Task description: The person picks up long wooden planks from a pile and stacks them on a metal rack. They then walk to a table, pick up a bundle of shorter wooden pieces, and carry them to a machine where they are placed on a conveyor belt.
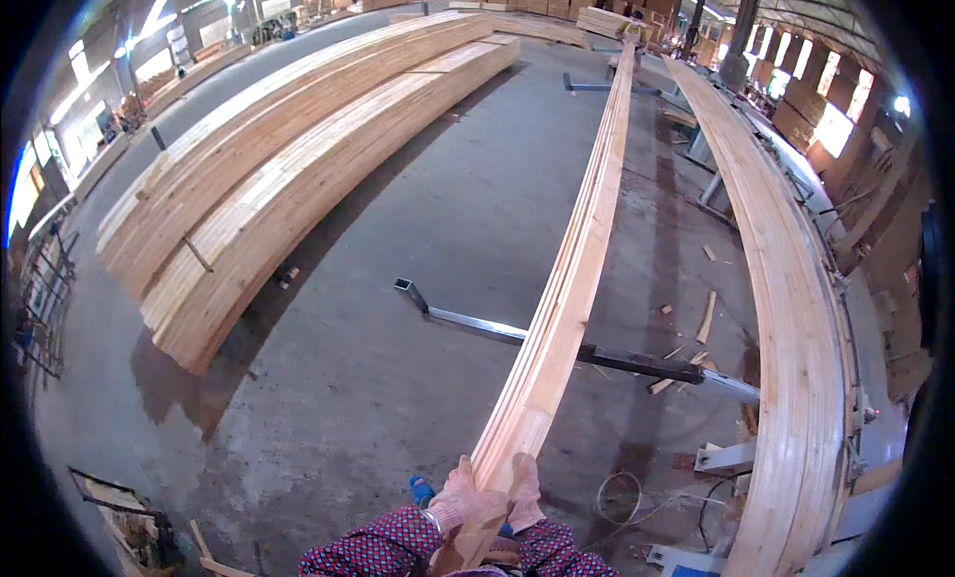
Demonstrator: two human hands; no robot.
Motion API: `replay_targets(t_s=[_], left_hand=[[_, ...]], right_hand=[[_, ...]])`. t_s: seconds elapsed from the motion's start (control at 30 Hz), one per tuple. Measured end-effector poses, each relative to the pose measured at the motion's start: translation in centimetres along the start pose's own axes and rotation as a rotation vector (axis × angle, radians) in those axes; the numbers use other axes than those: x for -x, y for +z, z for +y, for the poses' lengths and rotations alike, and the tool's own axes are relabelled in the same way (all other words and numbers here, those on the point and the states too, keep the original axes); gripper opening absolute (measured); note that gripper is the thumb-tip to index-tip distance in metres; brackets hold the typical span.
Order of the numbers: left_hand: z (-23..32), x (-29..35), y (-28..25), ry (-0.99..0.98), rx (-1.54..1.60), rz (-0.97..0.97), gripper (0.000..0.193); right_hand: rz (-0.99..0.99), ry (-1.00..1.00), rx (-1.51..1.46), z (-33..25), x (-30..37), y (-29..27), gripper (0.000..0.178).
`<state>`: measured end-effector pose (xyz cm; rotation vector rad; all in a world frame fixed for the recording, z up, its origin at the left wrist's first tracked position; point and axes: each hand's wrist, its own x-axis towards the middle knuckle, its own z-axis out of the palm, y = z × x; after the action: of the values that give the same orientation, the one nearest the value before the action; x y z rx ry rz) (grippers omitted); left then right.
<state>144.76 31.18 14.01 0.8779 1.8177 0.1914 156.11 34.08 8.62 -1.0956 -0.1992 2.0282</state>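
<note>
A stack of long, narrow wooden boards (557,343) runs from in front of my body toward the far end of the hall. My left hand (463,497), in a pale pink work glove, is closed on the stack's left side near its close end. On the right side, my right hand (525,493) grips the same boards, its glove pressed against their edge. Part of the fingers of both hands is hidden by the wood. A metal support arm (477,323) with an upturned end passes beneath the boards.
At left, large strapped piles of lumber (328,179) lie on the concrete floor. Along the right, more long boards (781,308) rest on a machine bed. Wood scraps (707,316) and a loop of thin cable (619,497) lie between. A second support arm (597,87) stands farther off.
</note>
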Motion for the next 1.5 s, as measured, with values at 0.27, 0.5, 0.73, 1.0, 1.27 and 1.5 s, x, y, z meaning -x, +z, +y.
replay_targets(t_s=[0.27,0.5,0.73,1.0,1.27,1.5], left_hand=[[-0.6,0.0,-2.7,0.125,0.105,0.034,0.101],[-1.1,1.7,-8.0,0.156,0.456,-0.089,0.081],[-0.8,5.0,-13.1,0.14,0.259,0.072,0.071],[-1.1,9.7,-20.3,0.22,0.451,0.011,0.058],[-2.9,13.2,-24.4,0.151,0.391,0.074,0.064],[-5.6,12.0,-28.0,0.074,0.327,0.071,0.066]], right_hand=[[0.073,-0.086,0.109,-0.5,0.7,3.0,0.065],[-0.179,0.0,-0.057,-0.4,1.3,8.2,0.06],[-0.341,0.019,0.043,-0.6,3.8,14.4,0.065],[-0.382,0.072,0.175,-1.2,8.5,24.0,0.076],[-0.589,0.074,0.246,1.7,8.5,27.0,0.079],[-0.535,0.142,0.206,5.7,4.9,28.8,0.072]])
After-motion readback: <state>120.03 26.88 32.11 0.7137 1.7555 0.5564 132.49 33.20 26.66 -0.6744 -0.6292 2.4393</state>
